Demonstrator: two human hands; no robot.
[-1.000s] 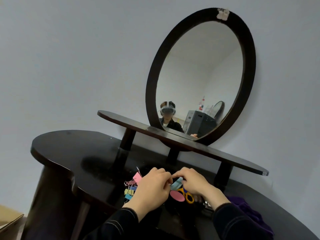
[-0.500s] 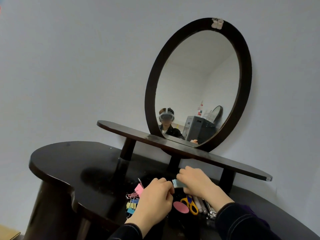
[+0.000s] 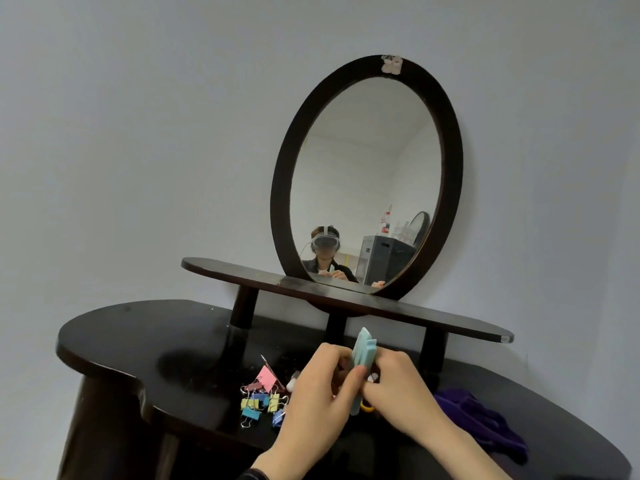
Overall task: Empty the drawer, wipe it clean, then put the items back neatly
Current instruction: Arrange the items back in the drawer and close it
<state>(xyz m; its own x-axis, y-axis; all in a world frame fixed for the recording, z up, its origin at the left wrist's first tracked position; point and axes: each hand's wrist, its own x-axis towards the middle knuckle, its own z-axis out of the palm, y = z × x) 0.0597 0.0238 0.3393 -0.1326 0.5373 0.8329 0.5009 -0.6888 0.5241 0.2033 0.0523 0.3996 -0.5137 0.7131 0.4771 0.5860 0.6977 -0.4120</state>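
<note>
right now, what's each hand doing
left hand: fingers and thumb curled on the blue pad, holding it upright
right hand: gripping the same blue pad

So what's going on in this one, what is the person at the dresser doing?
The person holds a small light-blue pad upright between the left hand and the right hand, just above the dark dressing table. A heap of coloured binder clips lies on the tabletop left of the hands, and a purple cloth lies to the right. A yellow scissors handle peeks out beneath the hands.
</note>
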